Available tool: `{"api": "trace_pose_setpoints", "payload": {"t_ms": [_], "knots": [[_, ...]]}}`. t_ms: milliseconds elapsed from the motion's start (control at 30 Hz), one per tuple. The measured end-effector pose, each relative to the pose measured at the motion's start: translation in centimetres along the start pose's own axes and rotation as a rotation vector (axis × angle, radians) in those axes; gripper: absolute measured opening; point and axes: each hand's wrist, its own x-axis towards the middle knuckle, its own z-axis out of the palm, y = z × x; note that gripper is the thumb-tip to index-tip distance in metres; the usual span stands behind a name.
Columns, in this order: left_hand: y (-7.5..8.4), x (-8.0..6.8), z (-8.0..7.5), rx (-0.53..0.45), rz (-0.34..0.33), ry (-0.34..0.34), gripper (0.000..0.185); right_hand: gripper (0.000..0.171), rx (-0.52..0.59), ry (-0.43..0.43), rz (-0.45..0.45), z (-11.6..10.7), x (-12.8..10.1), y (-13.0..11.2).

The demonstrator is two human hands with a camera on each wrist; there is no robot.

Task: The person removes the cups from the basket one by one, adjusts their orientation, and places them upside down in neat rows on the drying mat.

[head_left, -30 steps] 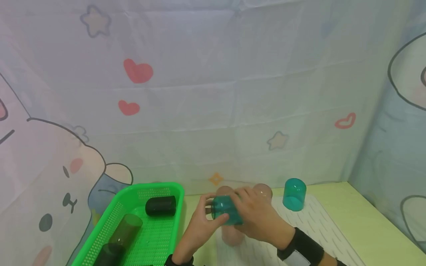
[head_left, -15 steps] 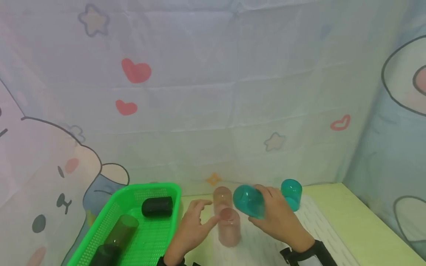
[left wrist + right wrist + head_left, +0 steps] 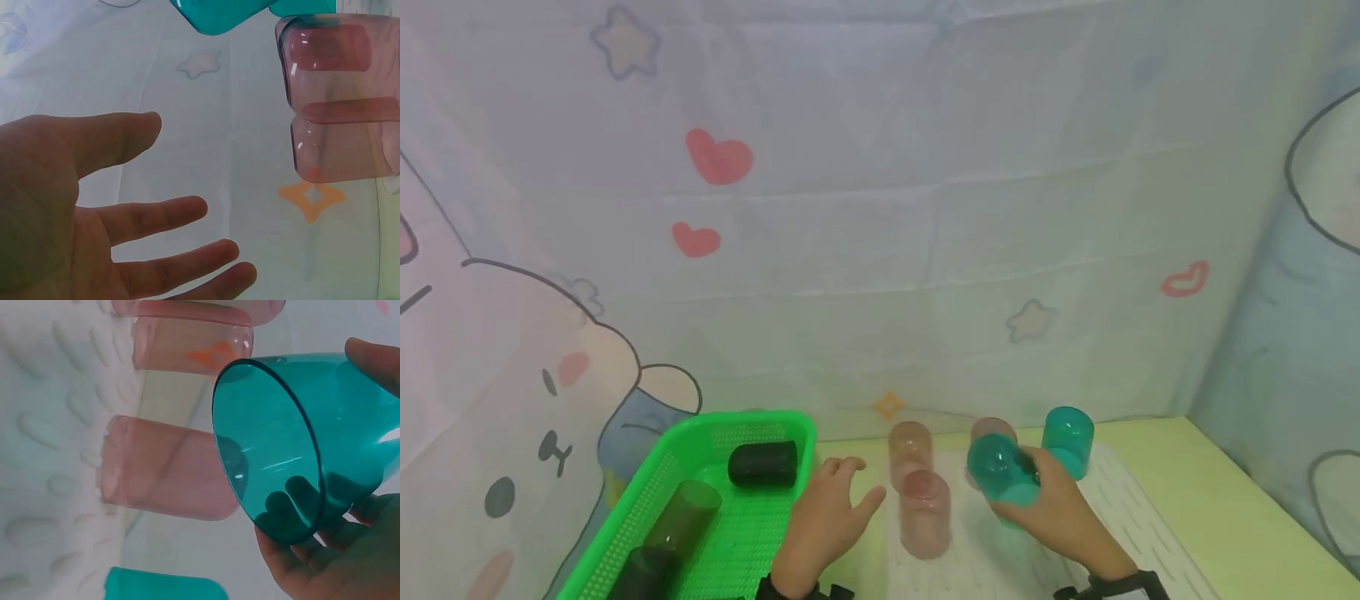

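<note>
Right hand (image 3: 1056, 508): grip closed round a teal cup (image 3: 1000, 471), held tilted above the white mat (image 3: 1112, 508), just in front of a pink cup (image 3: 992, 433) and beside a second teal cup (image 3: 1067, 437) upside down on the mat. Left hand (image 3: 823, 521): grip open, fingers spread, holding nothing, between the green basket (image 3: 700, 433) and two more pink cups (image 3: 923, 512). Dark cups (image 3: 762, 463) lying in the basket on the bench (image 3: 1225, 517).

Translucent teal plastic cup (image 3: 1002, 475), tilted with base upward, open mouth clear of the mat, wall cradled between curled fingers (image 3: 375, 362) and thumb.
</note>
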Motion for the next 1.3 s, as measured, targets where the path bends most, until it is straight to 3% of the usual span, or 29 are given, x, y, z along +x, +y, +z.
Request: {"api": "trace_pose_setpoints", "payload": {"t_ms": [167, 400, 633, 833, 1300], "knots": [[0.1, 0.2, 0.1, 0.019, -0.027, -0.062, 0.043, 0.088, -0.028, -0.058, 0.091, -0.4, -0.3, 1.2], [0.0, 0.1, -0.1, 0.045, -0.038, -0.060, 0.042, 0.083, 0.051, -0.161, 0.204, -0.3, -0.2, 2.6], [0.0, -0.2, -0.3, 0.049, -0.038, -0.065, 0.042, 0.092, 0.009, -0.253, 0.268, 0.1, -0.1, 3.5], [0.1, -0.3, -0.3, 0.056, -0.034, -0.070, 0.041, 0.094, 0.024, -0.235, 0.300, 1.2, 0.1, 4.1], [0.3, -0.1, -0.3, 0.057, -0.051, -0.088, 0.039, 0.107, -0.066, -0.200, 0.389, 2.8, 0.8, 5.3]]}}
